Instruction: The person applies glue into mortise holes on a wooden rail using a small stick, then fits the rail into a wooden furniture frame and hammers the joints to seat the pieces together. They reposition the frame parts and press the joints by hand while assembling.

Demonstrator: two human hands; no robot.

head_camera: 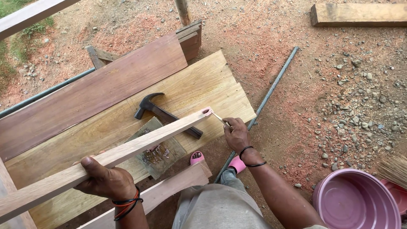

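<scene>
The left hand (106, 180) sits nearest, fingers curled shut around a pale wooden strip (127, 150) whose lower end runs out of view at eight o'clock; the right hand (236, 133) pinches a thin stick (217, 116) at the strip's reddened tip; behind, a hammer (159, 111) lies half hidden on the broad plank (203, 85); a purple basin (354, 201) is cropped at four o'clock.

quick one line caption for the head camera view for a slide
Left hand steadies a long wooden strip on planks while the right hand touches a small stick to its end, a hammer lying nearby.

Wrist bands, pink sandals, seemingly grey trousers
</scene>
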